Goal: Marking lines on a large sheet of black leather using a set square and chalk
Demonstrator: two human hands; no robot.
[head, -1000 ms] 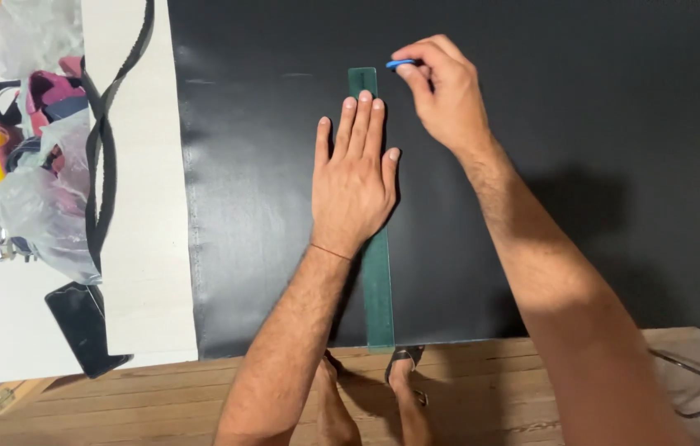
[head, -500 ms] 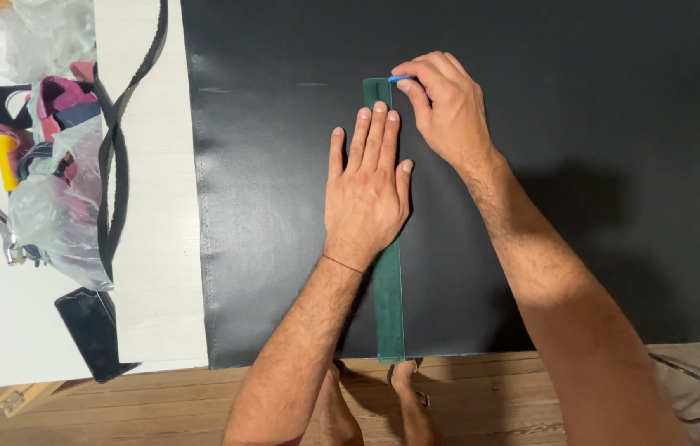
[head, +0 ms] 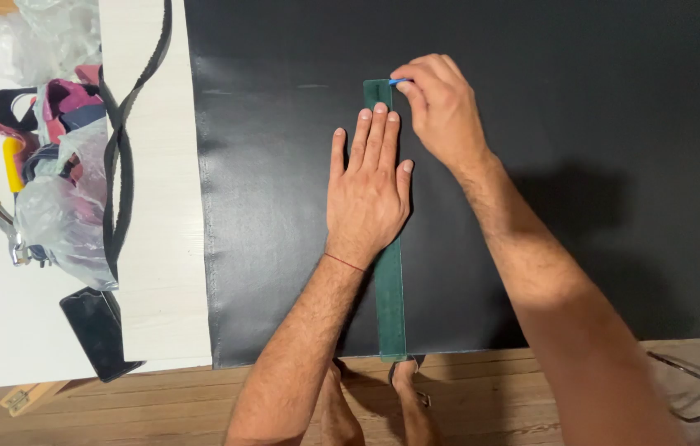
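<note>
Pressing flat with fingers together, the left hand (head: 369, 186) holds a long green ruler (head: 390, 289) on a black sheet (head: 284, 165) spread over a white table (head: 160, 272). The right hand (head: 441, 107) pinches a small blue marker (head: 399, 82) at the ruler's far end, so marking looks barely begun, most of the edge left. No line shows on the dark surface. The tip is hidden under the fingers; the sheet runs out of view.
</note>
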